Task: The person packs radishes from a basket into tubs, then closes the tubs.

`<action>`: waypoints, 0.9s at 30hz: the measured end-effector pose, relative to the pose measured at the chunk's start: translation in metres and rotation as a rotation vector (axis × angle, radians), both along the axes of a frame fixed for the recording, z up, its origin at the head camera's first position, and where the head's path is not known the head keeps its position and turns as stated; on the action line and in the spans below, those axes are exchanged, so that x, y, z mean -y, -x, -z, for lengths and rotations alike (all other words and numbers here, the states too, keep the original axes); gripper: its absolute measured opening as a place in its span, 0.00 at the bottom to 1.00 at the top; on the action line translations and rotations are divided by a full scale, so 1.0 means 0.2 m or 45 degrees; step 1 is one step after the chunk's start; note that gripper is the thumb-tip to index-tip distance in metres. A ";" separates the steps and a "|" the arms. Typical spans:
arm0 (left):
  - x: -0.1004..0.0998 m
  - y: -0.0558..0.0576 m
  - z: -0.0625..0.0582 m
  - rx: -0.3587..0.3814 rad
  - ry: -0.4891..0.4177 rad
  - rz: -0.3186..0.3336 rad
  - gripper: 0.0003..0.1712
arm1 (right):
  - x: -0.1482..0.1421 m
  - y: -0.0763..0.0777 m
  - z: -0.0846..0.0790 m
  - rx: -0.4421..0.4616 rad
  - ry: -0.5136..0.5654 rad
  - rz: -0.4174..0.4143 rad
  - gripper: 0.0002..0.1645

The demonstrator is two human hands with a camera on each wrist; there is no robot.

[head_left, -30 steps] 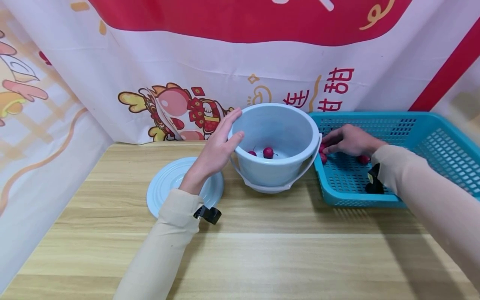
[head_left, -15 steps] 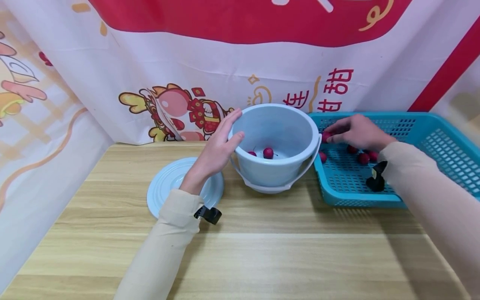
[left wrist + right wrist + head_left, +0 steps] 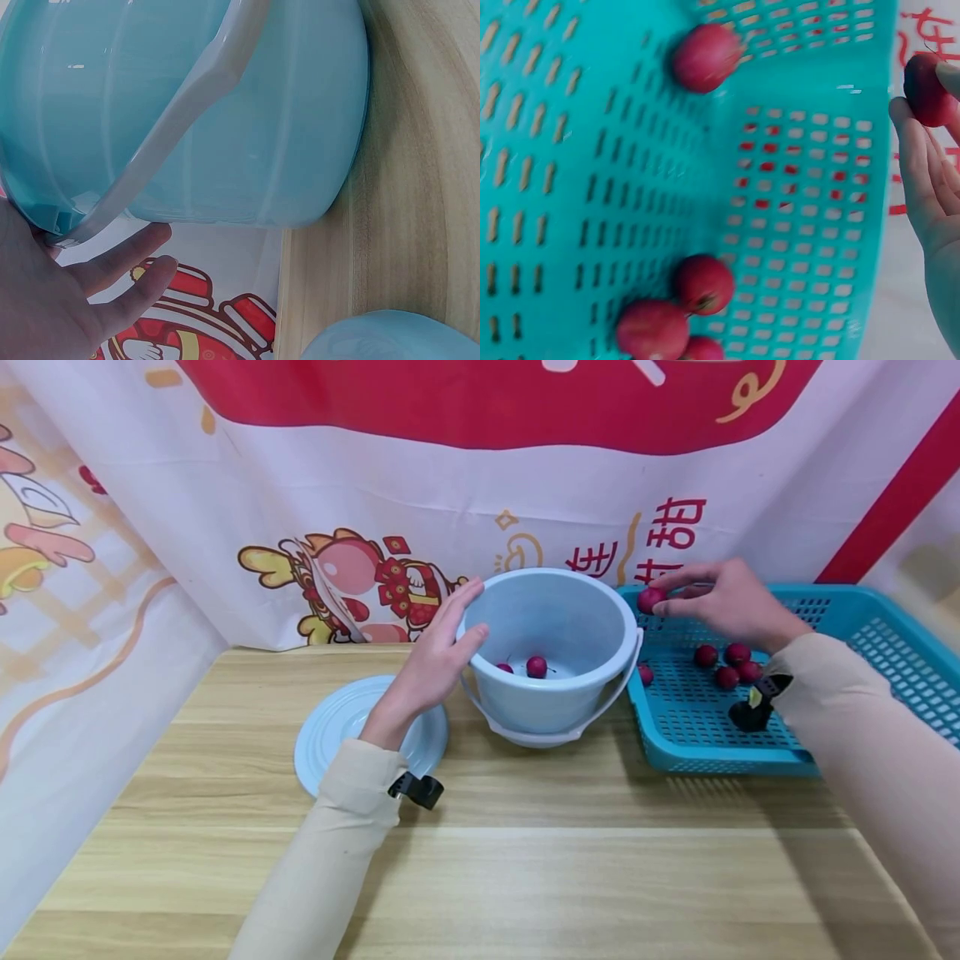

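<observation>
My left hand point(image 3: 435, 660) rests against the left side of a light blue bucket point(image 3: 536, 714), its fingers fairly straight along the rim. In the left wrist view, the bucket's pale handle point(image 3: 172, 120) hangs across its wall, and two fingers extend beside it. A couple of small round red fruits point(image 3: 536, 667) lie on the bucket's floor. My right hand point(image 3: 738, 602) pinches another red fruit point(image 3: 651, 600) between thumb and fingertips, level with the back left of a teal basket point(image 3: 720, 760). A thin stem shows on the pinched fruit in the right wrist view.
Several more red fruits point(image 3: 727, 677) lie inside the basket, with one point(image 3: 645, 674) by its left wall. A light blue round lid point(image 3: 318, 739) lies left of the bucket, partly under my left forearm. A printed cloth point(image 3: 420, 485) hangs behind the wooden table point(image 3: 525, 877).
My right hand has lifted a red fruit up from the basket's left side towards its back rim, uncovering other fruits there. My left hand and the bucket have stayed in place.
</observation>
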State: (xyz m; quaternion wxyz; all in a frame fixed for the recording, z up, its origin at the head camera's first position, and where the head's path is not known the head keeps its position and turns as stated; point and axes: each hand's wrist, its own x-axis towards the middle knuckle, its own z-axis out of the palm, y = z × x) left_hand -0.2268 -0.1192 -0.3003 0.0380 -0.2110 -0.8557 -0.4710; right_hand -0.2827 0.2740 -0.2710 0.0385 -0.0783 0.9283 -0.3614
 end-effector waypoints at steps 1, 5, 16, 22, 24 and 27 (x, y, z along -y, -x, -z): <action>0.00 0.00 0.00 0.001 0.000 0.001 0.38 | 0.01 0.00 -0.01 -0.025 0.020 0.012 0.38; 0.00 0.00 0.00 0.011 -0.006 0.004 0.38 | 0.05 -0.02 -0.06 -0.133 0.079 0.059 0.40; 0.01 0.00 0.00 0.009 -0.007 0.001 0.38 | 0.24 -0.06 -0.13 -0.299 0.171 0.030 0.38; 0.01 0.00 0.00 0.006 -0.002 -0.005 0.38 | 0.35 -0.06 -0.15 -0.307 0.162 -0.064 0.34; 0.01 0.01 0.01 0.007 -0.003 -0.004 0.38 | 0.38 -0.06 -0.15 -0.309 0.177 -0.096 0.33; 0.00 0.00 0.00 0.014 -0.005 -0.003 0.38 | 0.42 -0.07 -0.16 -0.319 0.167 -0.147 0.32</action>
